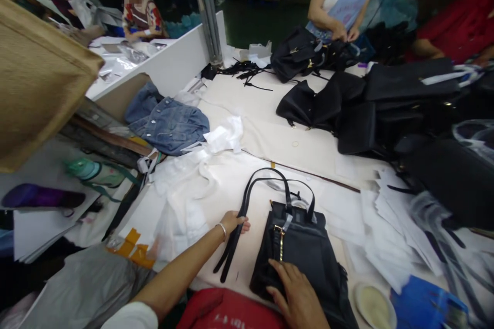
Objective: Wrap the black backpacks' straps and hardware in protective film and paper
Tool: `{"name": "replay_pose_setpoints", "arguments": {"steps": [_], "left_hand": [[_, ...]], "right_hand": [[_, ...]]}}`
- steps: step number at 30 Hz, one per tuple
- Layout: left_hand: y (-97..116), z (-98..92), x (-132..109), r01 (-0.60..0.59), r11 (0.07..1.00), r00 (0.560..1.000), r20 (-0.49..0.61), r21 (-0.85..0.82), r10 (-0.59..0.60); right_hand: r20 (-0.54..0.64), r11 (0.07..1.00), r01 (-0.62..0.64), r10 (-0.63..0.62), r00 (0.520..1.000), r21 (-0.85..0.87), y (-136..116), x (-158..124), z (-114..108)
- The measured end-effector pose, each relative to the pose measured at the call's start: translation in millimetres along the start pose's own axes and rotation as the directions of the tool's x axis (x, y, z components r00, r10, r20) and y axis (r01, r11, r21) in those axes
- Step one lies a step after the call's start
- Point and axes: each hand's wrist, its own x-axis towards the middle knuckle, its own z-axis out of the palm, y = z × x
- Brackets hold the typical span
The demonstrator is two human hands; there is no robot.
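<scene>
A black backpack point(304, 247) with a gold zipper lies in front of me on the pale table. My left hand point(233, 223) is closed around its long black straps point(247, 195), left of the bag; the straps arch up over its top and their loose ends hang below my fingers. On the lower front of the backpack rests my right hand point(295, 288), palm down with its fingers apart, below the gold zipper point(281, 247).
Black bags point(370, 108) pile up at the right. Thin white sheets point(389, 236) and a round dish point(374, 306) lie beside the backpack. Crumpled white wrapping point(181, 205) and a denim jacket point(165, 121) are at the left. A co-worker in an apron point(349, 5) stands across the table.
</scene>
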Motion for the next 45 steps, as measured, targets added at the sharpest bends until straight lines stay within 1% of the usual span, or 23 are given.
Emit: {"name": "replay_pose_setpoints", "arguments": {"steps": [2,5,7,9,10,11,13,14,15,16,17,18,20,22,23,24,26,28,31,34,37,40,45], "left_hand": [[-1,2.2,2,-0.024,0.999,0.999,-0.029,0.049,0.026],[6,11.7,7,-0.118,0.983,0.988,-0.079,0.139,0.13],[13,13.4,3,-0.201,0.957,0.965,-0.125,0.211,0.23],[14,6.0,-9,-0.284,0.918,0.926,-0.167,0.276,0.337],[12,-1.7,-17,-0.336,0.881,0.893,-0.186,0.332,0.411],[7,-12.1,-27,-0.385,0.828,0.846,-0.203,0.408,0.494],[-9,-39.9,-50,-0.431,0.677,0.722,-0.222,0.597,0.655],[-20,-56.1,-61,-0.411,0.603,0.663,-0.229,0.684,0.712],[-32,-72.7,-72,-0.369,0.553,0.626,-0.241,0.747,0.742],[-44,-88.9,-82,-0.32,0.522,0.609,-0.25,0.791,0.752],[-56,-103.7,-90,-0.264,0.502,0.605,-0.264,0.824,0.751],[-67,-116.4,-97,-0.21,0.486,0.614,-0.273,0.848,0.741],[-85,-134.4,-105,-0.136,0.455,0.66,-0.262,0.88,0.704],[-95,-143.2,-106,-0.106,0.424,0.711,-0.229,0.9,0.665],[-98,-145.2,-105,-0.099,0.412,0.727,-0.217,0.906,0.651],[-98,-146.3,-103,-0.094,0.405,0.735,-0.211,0.91,0.645],[-98,-147.3,-100,-0.091,0.394,0.731,-0.207,0.915,0.65],[-97,-148.1,-97,-0.105,0.377,0.719,-0.192,0.92,0.668],[-98,-149.4,-96,-0.13,0.346,0.699,-0.161,0.929,0.697],[-101,-150.0,-98,-0.144,0.319,0.691,-0.135,0.937,0.71],[-100,-149.3,-99,-0.151,0.294,0.695,-0.11,0.944,0.71],[-99,-149.7,-101,-0.151,0.283,0.713,-0.094,0.947,0.694],[-93,-158.7,-98,-0.199,0.261,0.766,-0.016,0.944,0.643]], "right_hand": [[-0.008,1.0,0.003,-0.003,1.0,0.007,-4,2,-1],[-0.003,1.0,0.009,-0.009,1.0,-0.013,-8,4,1],[-0.009,0.999,0.013,-0.013,1.0,-0.041,-9,2,5],[-0.028,0.997,0.02,-0.022,0.999,-0.073,-10,-1,10],[-0.041,0.996,0.025,-0.028,0.999,-0.09,-11,-4,13],[-0.052,0.994,0.031,-0.037,0.998,-0.106,-13,-6,16],[-0.073,0.989,0.043,-0.054,0.996,-0.143,-17,-11,24],[-0.085,0.986,0.044,-0.058,0.995,-0.163,-20,-13,27],[-0.096,0.983,0.04,-0.058,0.994,-0.18,-22,-15,29],[-0.102,0.981,0.032,-0.053,0.993,-0.192,-25,-16,30],[-0.103,0.98,0.019,-0.04,0.994,-0.196,-28,-16,29],[-0.093,0.981,0.001,-0.02,0.995,-0.195,-30,-15,26],[-0.033,0.982,-0.038,0.033,0.999,-0.184,-36,-9,15],[0.045,0.979,-0.067,0.077,0.996,-0.192,-47,1,2],[0.068,0.976,-0.072,0.088,0.994,-0.204,-55,8,-4],[0.068,0.974,-0.074,0.091,0.994,-0.213,-66,16,-8],[0.008,0.978,-0.078,0.081,0.997,-0.192,-92,34,-7],[-0.056,0.99,-0.08,0.074,0.996,-0.115,-120,56,8],[-0.048,0.992,-0.115,0.113,0.992,-0.042,-152,94,48],[-0.086,0.977,-0.208,0.204,0.975,-0.042,-166,128,91],[-0.099,0.964,-0.257,0.25,0.963,-0.064,-169,147,120],[-0.063,0.966,-0.256,0.254,0.965,-0.037,-165,152,131],[-0.032,0.96,-0.278,0.279,0.96,0.04,-155,152,129]]}}
